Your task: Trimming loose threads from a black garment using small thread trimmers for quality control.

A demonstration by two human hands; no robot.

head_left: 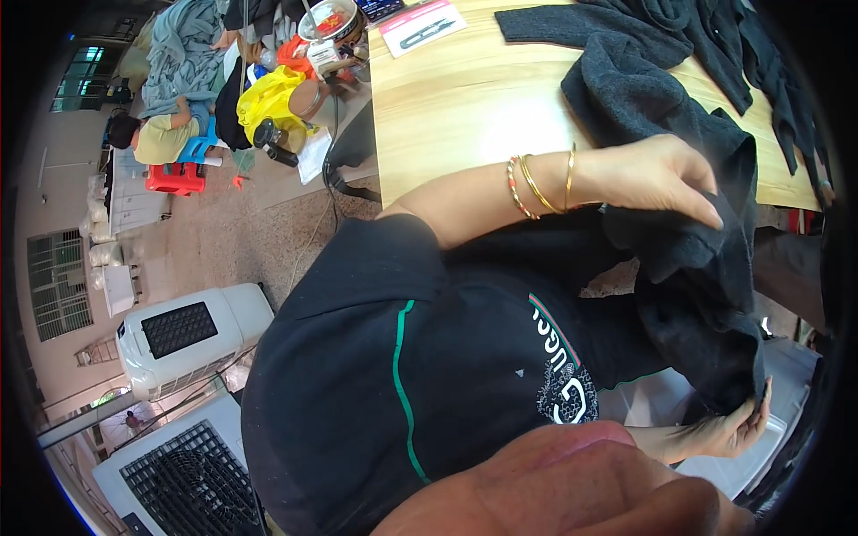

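Observation:
My left hand [666, 174], with gold bangles on its wrist, is closed on a dark grey knit garment [706, 295]. Its thumb and fingers pinch a bunched fold beside the table's edge. From there the cloth hangs along the front of my black shirt to my right hand [737, 433]. That hand grips the cloth's edge between its fingers; part of the grip is hidden by the fabric. More dark knit cloth [626, 85] runs over the light wooden table [474, 116], some of it shaped like sleeves. I cannot tell whether it is all one garment.
Packaged thread snips [424, 31] lie at the table's corner. Beyond it are a yellow plastic bag [268, 103], a dark jar and a bowl [331, 20]. Someone in a yellow top [165, 138] sits by heaped grey cloth [183, 54]. White air coolers [192, 335] stand at the left.

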